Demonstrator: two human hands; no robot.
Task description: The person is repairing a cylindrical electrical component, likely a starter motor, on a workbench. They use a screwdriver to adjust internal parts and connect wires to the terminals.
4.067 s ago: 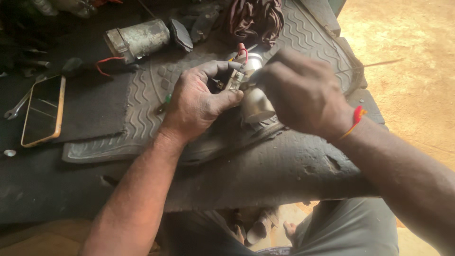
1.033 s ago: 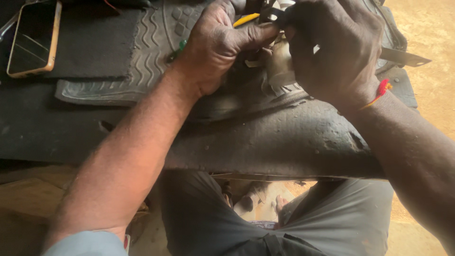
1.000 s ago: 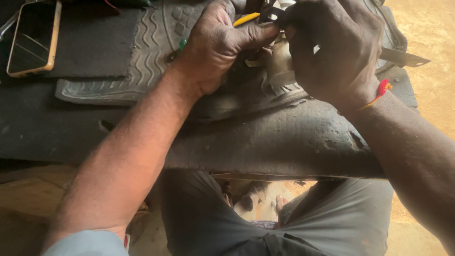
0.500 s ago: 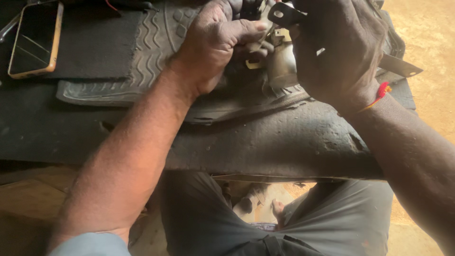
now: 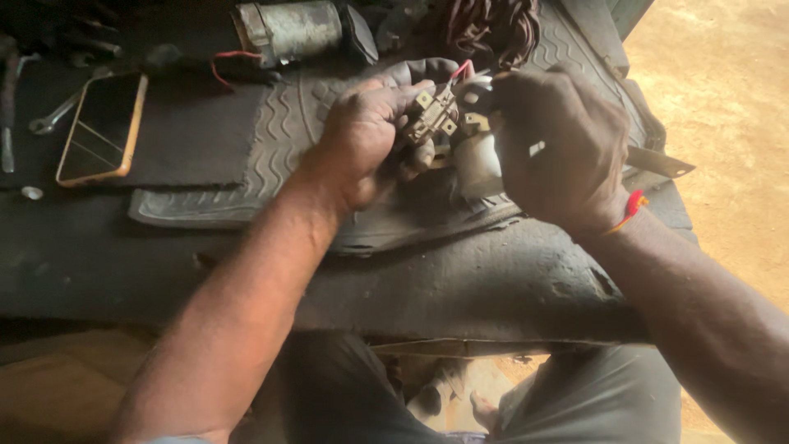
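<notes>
A: What's nearest, bottom of frame?

B: Grey trousers [image 5: 592,403] btm centre/right, both forearms coming up from the lower corners. Above that the front edge of the dark, worn bench [image 5: 493,279].

A: Hands?

B: Both at upper centre, over a ribbed black rubber mat [image 5: 263,156] lying on the bench. Left hand [image 5: 370,140]: fingers closed round a small brass-coloured terminal block [image 5: 431,119], thumb on top of it. Right hand [image 5: 563,144]: fingers wrapped shut over a pale metal cylindrical part [image 5: 477,160] (mostly hidden by the palm, so can't tell exact grip). Block and cylinder touch, held together betw. the two hands, just above the mat. A red wire [image 5: 462,70] pokes up from the joint. Red thread band [image 5: 631,210] on the right wrist.

A: Anything beside them?

B: A flat metal strip [image 5: 662,162] sticks out to the right, behind the right hand.

A: Left side?

B: Phone w/ orange-rimmed case [image 5: 103,127] lying flat at left of frame, a spanner [image 5: 53,115] just beside its upper edge, small washer [image 5: 31,192] near the left border.

A: Farthest?

B: Top of frame: grey cylindrical motor [image 5: 288,29] on its side w/ a red lead [image 5: 226,62], and a bundle of dark reddish coiled wire [image 5: 485,29] top centre. Sandy ground [image 5: 723,107] at upper right.
</notes>
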